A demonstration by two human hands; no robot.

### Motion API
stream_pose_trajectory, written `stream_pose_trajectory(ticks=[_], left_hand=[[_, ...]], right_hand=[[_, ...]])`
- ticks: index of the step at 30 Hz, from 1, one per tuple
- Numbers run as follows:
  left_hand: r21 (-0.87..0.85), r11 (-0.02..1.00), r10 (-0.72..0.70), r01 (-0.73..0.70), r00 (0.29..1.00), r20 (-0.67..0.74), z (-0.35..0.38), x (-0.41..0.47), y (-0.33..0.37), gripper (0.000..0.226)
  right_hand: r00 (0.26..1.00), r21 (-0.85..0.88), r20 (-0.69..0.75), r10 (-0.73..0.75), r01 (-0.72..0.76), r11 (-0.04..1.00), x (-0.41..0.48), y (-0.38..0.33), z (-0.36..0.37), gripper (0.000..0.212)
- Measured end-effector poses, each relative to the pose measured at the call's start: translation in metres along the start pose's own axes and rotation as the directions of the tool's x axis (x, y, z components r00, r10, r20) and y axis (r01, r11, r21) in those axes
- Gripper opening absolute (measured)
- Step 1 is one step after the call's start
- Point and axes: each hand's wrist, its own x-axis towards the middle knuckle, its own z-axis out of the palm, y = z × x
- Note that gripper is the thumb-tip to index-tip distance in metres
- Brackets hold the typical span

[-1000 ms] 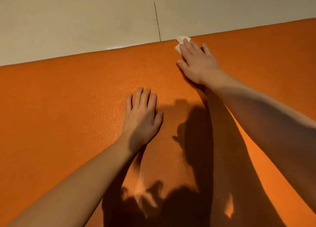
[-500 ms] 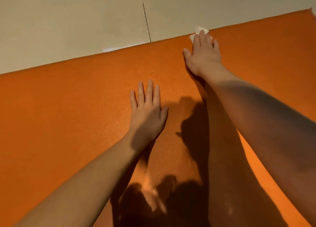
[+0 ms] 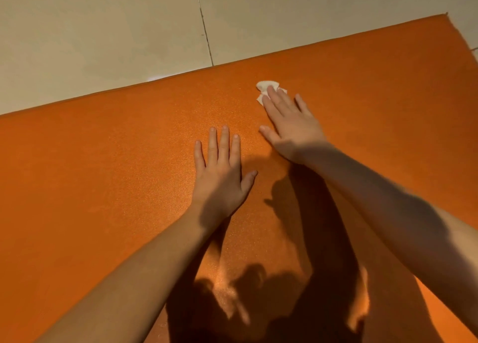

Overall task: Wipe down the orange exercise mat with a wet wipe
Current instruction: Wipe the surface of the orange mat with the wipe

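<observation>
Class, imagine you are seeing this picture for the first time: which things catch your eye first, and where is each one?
The orange exercise mat fills most of the view, its far edge meeting a pale tiled floor. A little short of that edge, the right hand presses a crumpled white wet wipe under straight fingers. The left hand rests palm-down on the mat, closer to the person.

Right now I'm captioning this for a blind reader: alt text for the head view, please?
A right hand presses a white wipe flat on an orange mat. The left hand rests flat on the mat beside it; pale floor tiles lie beyond.
</observation>
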Motion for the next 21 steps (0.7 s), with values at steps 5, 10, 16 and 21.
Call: stream_pose_trajectory(ticks=[5,10,16,21], left_hand=[[0.019,1.0,-0.02,0.018,0.998,0.065,-0.004,0.001,0.002,0.084],[-0.004,1.0,-0.018,0.018,0.999,0.032,-0.001,-0.004,0.007,0.084],[-0.01,1.0,-0.028,0.029,0.995,0.098,-0.005,-0.003,0.006,0.089],[0.04,0.998,-0.051,0.046,0.989,0.137,-0.01,-0.002,0.008,0.084]], right_hand=[[0.96,0.016,-0.037,0.279,-0.279,0.96,-0.001,0.026,-0.006,0.066],[0.997,0.054,-0.034,-0.064,0.065,0.996,-0.039,-0.001,0.01,0.073],[0.961,0.086,-0.07,0.267,-0.261,0.962,-0.04,0.018,0.011,0.063],[0.997,0.144,-0.079,0.021,-0.01,0.99,-0.071,-0.012,0.028,0.072]])
